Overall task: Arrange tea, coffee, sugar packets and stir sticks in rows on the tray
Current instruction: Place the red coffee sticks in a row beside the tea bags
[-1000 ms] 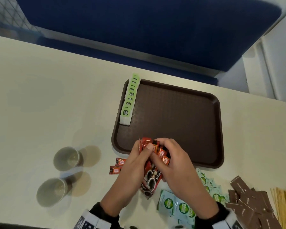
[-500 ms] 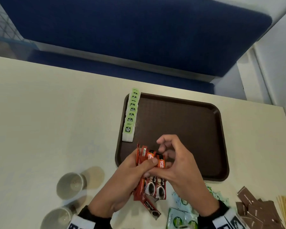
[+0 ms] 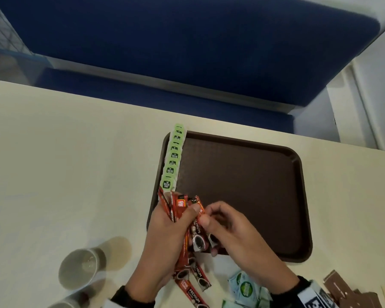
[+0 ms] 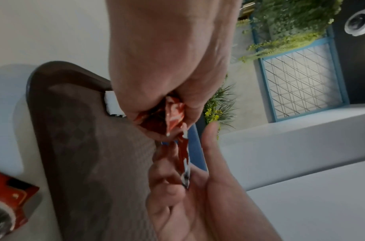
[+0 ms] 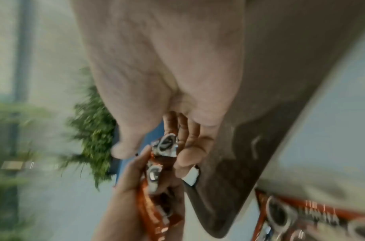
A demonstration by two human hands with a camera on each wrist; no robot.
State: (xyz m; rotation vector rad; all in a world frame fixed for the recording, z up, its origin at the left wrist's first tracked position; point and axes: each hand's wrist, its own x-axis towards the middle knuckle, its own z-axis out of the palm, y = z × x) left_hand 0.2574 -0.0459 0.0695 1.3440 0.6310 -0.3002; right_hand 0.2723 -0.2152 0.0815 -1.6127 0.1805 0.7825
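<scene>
My left hand grips the coffee sticks, long ends pointing at the tray's far edge; my right hand pinches one stick beside the tea row.

red coffee sticks bunched upright over brown tray; green tea packets line its left edge.

Cream table; blue padded bench behind; white wall right.

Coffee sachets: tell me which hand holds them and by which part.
The left hand grips a bundle of coffee sachets around their middle, thumb across the front. The right hand pinches one sachet of that bundle near its upper half.
</scene>
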